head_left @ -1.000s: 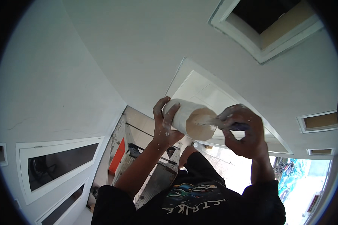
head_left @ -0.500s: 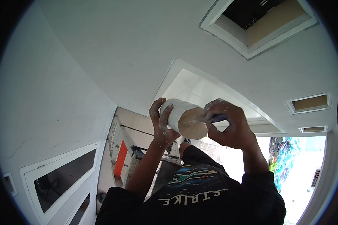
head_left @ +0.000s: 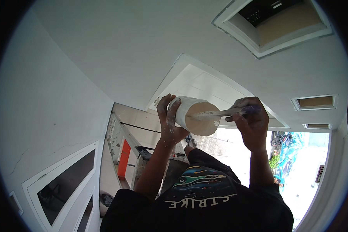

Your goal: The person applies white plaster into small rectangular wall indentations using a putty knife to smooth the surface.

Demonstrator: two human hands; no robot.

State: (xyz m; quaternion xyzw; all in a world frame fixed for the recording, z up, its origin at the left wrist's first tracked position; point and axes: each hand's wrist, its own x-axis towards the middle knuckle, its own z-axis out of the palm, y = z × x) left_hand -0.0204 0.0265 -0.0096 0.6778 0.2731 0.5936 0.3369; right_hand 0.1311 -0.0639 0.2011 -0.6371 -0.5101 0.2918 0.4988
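Note:
My left hand [head_left: 170,123] is wrapped around the side of a white cylindrical tub [head_left: 179,107], fingers on its far side and thumb beneath. The tub's round mouth faces the camera, showing a cream-beige inside; whether that is paint or the bare inner wall I cannot tell. In my right hand [head_left: 253,125] is a paint-smeared paintbrush [head_left: 222,113], gripped by its dark purple handle. Its whitish far end reaches into the tub's mouth. Pale splashes dot both hands.
Below stands a paint-spattered stepladder [head_left: 135,149] with an orange-red panel [head_left: 123,158]. Overhead is a pale ceiling with a framed square opening [head_left: 239,29] and smaller ones farther right. A white-framed window [head_left: 65,185] lies at left; a bright doorway [head_left: 305,170] at right.
My right hand has drawn back to the right from the tub, so more of the paintbrush shows. The tub and left hand have shifted slightly up and right.

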